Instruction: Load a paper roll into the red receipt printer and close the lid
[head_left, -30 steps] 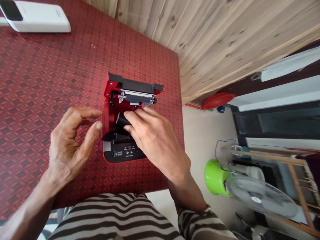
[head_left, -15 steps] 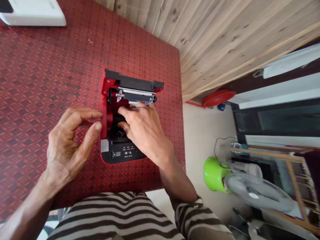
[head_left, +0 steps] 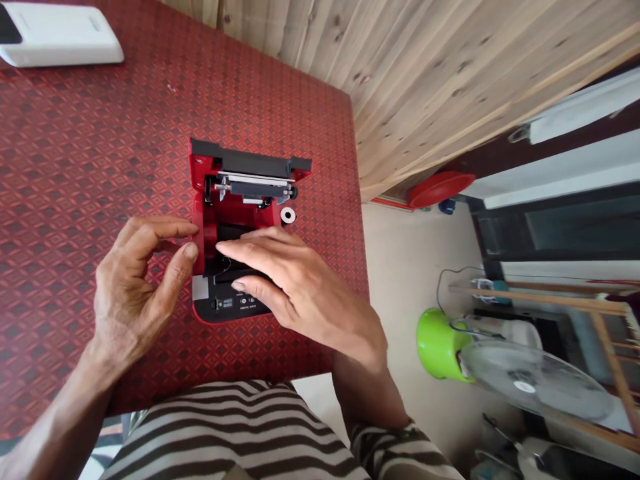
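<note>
A small red and black receipt printer (head_left: 204,233) lies on the patterned red table, its lid (head_left: 255,163) raised with the dark roller showing. My left hand (head_left: 145,273) is at its left side, thumb and fingers apart, fingertips against the red wall. Over the open paper compartment reaches my right hand (head_left: 295,280), fingers stretched out, thumb apart above the button panel; I see nothing in it. My right hand hides part of the compartment and the right side of the panel. Just beyond the printer's right wall is a small white paper roll (head_left: 288,215) with a dark core.
A white device (head_left: 70,40) with a dark end lies at the table's far left. A plank wall (head_left: 425,80) borders the far side. Beyond the right table edge are a green bucket (head_left: 440,343), a transparent round cover (head_left: 535,380) and a red basin (head_left: 440,189).
My right hand has drawn back from deep in the compartment and its fingers have straightened. The white roll has come into view. My left hand stays against the printer's side.
</note>
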`<state>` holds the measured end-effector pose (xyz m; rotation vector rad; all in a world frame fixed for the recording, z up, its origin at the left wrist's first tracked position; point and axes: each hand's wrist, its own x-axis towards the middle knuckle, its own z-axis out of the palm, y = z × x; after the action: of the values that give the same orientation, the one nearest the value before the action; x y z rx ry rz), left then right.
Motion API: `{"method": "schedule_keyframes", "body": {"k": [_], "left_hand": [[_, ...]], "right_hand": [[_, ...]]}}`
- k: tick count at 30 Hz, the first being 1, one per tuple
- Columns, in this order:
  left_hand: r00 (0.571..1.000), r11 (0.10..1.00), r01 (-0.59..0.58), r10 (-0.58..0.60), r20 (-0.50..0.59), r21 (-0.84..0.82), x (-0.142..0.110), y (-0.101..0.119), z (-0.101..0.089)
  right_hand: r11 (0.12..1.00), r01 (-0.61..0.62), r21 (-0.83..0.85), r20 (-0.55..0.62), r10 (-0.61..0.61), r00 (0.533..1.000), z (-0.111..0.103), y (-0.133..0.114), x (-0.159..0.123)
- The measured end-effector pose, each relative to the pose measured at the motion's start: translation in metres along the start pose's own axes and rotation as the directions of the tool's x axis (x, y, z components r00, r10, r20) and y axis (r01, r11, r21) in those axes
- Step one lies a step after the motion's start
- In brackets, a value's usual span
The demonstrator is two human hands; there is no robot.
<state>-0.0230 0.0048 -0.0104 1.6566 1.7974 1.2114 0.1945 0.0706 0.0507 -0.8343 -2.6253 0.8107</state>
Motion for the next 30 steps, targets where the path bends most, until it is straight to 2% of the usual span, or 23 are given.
{"method": "schedule_keyframes", "body": {"k": [2, 5, 9, 12, 14, 16, 18, 24, 30], "left_hand": [[1.0, 0.999, -0.022, 0.023, -0.01, 0.026, -0.001, 0.003, 0.001], [0.999, 0.996, -0.047, 0.049, -0.02, 0.078, -0.001, 0.008, 0.0], [0.997, 0.99, -0.069, 0.073, -0.021, 0.124, 0.002, 0.013, -0.001], [0.986, 0.976, -0.164, 0.168, -0.013, 0.144, 0.004, 0.019, 0.0], [0.959, 0.945, -0.285, 0.281, 0.043, 0.158, 0.002, 0.024, 0.001], [0.908, 0.893, -0.417, 0.401, 0.123, 0.167, -0.002, 0.028, 0.004], [0.865, 0.846, -0.499, 0.471, 0.172, 0.19, -0.006, 0.031, 0.006], [0.853, 0.828, -0.516, 0.475, 0.215, 0.22, -0.014, 0.033, 0.007], [0.859, 0.839, -0.499, 0.445, 0.253, 0.216, -0.019, 0.04, 0.0]], "right_hand": [[1.0, 0.024, -0.014, -0.017, -0.024, 1.0, 0.004, 0.001, -0.004], [0.997, 0.07, -0.012, -0.114, -0.071, 0.991, 0.01, 0.004, -0.007], [0.997, 0.071, -0.027, -0.228, -0.075, 0.971, 0.014, 0.009, -0.013], [0.998, 0.061, -0.034, -0.26, -0.067, 0.963, 0.017, 0.01, -0.019], [0.998, 0.042, -0.056, -0.277, -0.056, 0.959, 0.02, 0.01, -0.022], [0.996, 0.016, -0.087, -0.284, -0.04, 0.958, 0.022, 0.009, -0.024], [0.995, 0.005, -0.104, -0.288, -0.035, 0.957, 0.023, 0.008, -0.027], [0.996, 0.016, -0.087, -0.313, -0.042, 0.949, 0.026, 0.004, -0.036], [0.991, 0.032, -0.127, -0.434, -0.084, 0.897, 0.035, 0.002, -0.041]]}}
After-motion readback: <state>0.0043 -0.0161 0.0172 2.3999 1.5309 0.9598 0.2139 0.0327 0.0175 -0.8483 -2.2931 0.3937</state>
